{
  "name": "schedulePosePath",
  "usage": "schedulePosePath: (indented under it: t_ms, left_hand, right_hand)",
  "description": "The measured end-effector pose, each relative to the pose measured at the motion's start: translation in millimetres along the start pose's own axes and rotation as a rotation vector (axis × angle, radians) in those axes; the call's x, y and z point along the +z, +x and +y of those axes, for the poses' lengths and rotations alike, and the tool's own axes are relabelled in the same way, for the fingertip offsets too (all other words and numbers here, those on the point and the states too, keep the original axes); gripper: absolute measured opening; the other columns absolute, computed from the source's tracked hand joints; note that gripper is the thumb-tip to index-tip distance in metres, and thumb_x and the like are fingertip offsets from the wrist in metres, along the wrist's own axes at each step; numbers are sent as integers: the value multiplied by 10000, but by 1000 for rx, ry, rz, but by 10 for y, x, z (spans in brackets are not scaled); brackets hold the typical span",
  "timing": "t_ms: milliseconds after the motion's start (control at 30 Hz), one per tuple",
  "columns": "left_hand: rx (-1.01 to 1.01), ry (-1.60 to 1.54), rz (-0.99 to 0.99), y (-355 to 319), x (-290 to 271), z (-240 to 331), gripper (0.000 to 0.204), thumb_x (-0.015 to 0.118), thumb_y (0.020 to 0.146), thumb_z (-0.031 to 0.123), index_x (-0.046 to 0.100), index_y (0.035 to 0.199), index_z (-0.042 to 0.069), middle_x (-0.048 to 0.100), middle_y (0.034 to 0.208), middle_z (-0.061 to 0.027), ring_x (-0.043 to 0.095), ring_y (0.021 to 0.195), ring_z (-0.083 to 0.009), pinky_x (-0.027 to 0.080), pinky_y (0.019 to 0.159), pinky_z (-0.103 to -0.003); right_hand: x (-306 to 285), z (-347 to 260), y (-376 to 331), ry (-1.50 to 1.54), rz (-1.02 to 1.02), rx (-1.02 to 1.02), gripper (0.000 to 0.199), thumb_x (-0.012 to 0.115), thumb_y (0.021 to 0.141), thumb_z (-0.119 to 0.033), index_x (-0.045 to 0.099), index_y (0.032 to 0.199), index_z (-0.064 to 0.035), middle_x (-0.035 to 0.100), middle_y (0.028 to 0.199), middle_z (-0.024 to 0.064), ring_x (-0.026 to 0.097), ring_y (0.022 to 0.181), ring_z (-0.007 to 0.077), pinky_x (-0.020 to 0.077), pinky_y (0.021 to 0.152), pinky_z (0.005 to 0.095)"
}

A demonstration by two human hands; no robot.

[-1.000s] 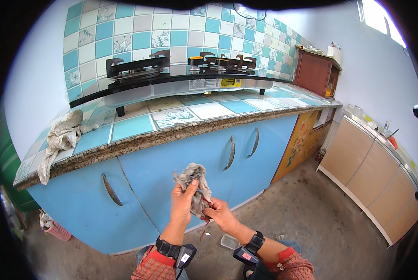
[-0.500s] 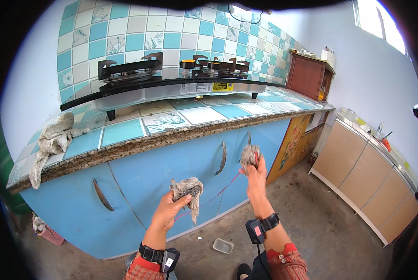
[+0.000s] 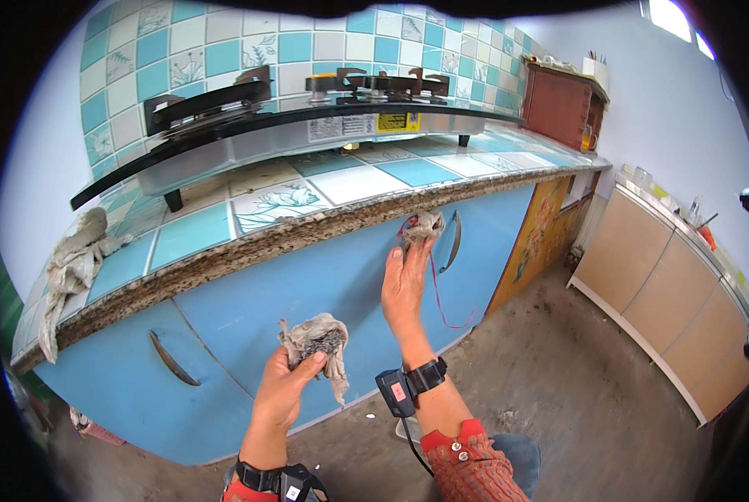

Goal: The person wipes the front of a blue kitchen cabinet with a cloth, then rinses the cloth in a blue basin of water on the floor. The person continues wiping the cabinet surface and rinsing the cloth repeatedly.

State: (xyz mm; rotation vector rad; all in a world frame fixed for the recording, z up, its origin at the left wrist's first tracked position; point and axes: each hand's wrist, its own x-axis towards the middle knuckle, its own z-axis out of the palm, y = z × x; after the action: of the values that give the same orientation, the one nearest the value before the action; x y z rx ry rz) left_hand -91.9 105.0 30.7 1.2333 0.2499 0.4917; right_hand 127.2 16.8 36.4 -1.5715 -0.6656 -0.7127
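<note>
Left hand (image 3: 279, 395): grip clamped on grey rag (image 3: 336, 336) with dark wad (image 3: 314, 341), in front of blue cabinet (image 3: 224, 289). Right hand (image 3: 404, 293): fingertips on second rag (image 3: 426, 224), can't tell if grip closes; rag just below desk (image 3: 416, 174) edge, near handle (image 3: 452, 243), pink string (image 3: 437, 293) hanging.
</note>
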Motion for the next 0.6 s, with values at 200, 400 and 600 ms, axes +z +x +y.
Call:
schedulePosePath:
  t_ms: [200,400,600]
  left_hand:
    - [5,32,13,-59,-6,26,344,708,855,122,582,1151,-1,657,1000,-49,600,890,-125,480,802,-291]
    - [-23,62,-36,-117,65,-6,396,729,841,147,581,1168,-21,657,1011,-61,603,901,-132,489,808,-304]
    - [-47,92,-35,-77,93,-85,385,687,858,90,540,1204,8,640,1082,-60,598,983,-151,476,866,-323]
  right_hand:
    - [-28,417,-637,28,2,15,557,348,1000,-247,238,1441,75,228,1507,257,210,1395,416,167,1141,426]
    - [133,973,-1652,-31,-126,262,528,410,976,-229,304,1401,66,255,1458,313,233,1356,475,191,1131,480]
    - [210,1525,-2390,-122,-155,585,545,461,953,-223,316,1399,54,301,1429,303,317,1301,459,263,1091,457]
